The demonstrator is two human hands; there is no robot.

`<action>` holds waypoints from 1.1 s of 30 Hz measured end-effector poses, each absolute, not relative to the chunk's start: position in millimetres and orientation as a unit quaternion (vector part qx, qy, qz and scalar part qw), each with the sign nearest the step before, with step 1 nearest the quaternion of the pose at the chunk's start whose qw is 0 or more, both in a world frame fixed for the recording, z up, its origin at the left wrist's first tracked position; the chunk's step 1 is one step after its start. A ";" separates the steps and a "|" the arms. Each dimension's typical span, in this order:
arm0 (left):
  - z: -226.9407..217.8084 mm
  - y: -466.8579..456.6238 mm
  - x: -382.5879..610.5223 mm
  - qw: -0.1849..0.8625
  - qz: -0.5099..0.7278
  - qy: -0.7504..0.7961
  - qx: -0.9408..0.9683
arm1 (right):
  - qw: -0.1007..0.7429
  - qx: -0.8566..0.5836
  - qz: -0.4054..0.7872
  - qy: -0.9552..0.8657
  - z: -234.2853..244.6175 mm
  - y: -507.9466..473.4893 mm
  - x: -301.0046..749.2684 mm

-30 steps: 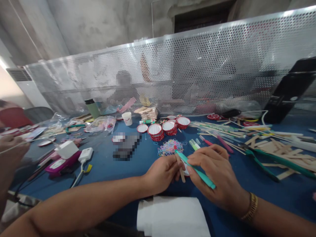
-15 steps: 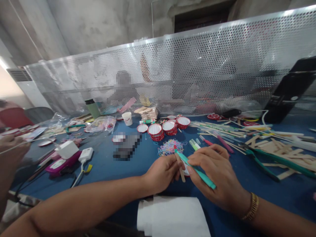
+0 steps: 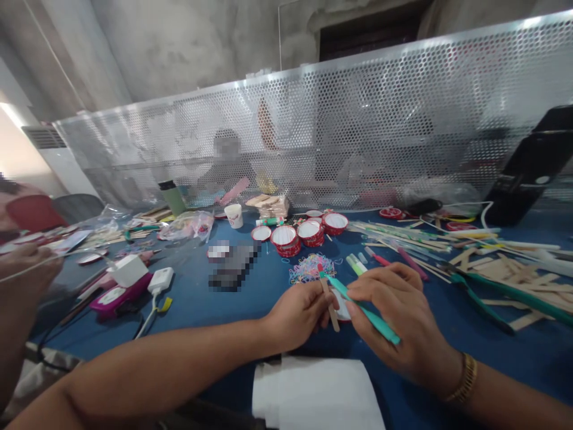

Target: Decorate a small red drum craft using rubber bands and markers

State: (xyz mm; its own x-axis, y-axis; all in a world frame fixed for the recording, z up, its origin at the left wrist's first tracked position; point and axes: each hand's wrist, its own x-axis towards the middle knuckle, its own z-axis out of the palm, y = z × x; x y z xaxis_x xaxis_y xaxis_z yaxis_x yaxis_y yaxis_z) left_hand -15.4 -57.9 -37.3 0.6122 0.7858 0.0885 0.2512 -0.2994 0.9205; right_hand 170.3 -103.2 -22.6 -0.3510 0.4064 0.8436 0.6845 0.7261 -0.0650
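A wooden stick (image 3: 333, 319), red and green at its upper end, is slanting over the blue table (image 3: 190, 307), the left hand (image 3: 298, 316) gripping it with curled fingers. The right hand (image 3: 396, 310) is pinching a teal marker (image 3: 382, 327), its tip pointing at the coloured end. Beyond, a paper cup (image 3: 233, 217) is showing red marks too small to read; a perforated screen (image 3: 188, 143) is fronting a grey wall (image 3: 215, 42).

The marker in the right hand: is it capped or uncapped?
Uncapped: the marker tapers to a thin tip at the teal band on the stick.
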 end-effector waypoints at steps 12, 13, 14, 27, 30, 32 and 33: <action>-35.9 -58.8 -14.3 0.484 0.276 0.346 0.755 | 0.461 -0.338 -0.153 -0.806 -22.0 -102.6 171.7; -35.8 -58.8 -14.4 0.482 0.275 0.345 0.757 | 0.461 -0.336 -0.150 -0.807 -21.9 -102.8 171.2; -35.7 -58.9 -14.5 0.481 0.274 0.344 0.759 | 0.461 -0.334 -0.147 -0.809 -21.8 -103.1 170.8; -34.0 -59.3 -14.7 0.488 0.273 0.340 0.756 | 0.456 -0.337 -0.139 -0.812 -22.7 -102.9 170.6; -36.0 -58.1 -14.9 0.487 0.274 0.351 0.751 | 0.458 -0.345 -0.150 -0.805 -22.8 -102.3 171.5; -36.7 -57.8 -15.0 0.488 0.275 0.354 0.749 | 0.461 -0.344 -0.154 -0.804 -22.4 -102.2 171.7; -36.6 -57.8 -15.1 0.488 0.275 0.353 0.750 | 0.462 -0.340 -0.153 -0.805 -22.2 -102.3 171.5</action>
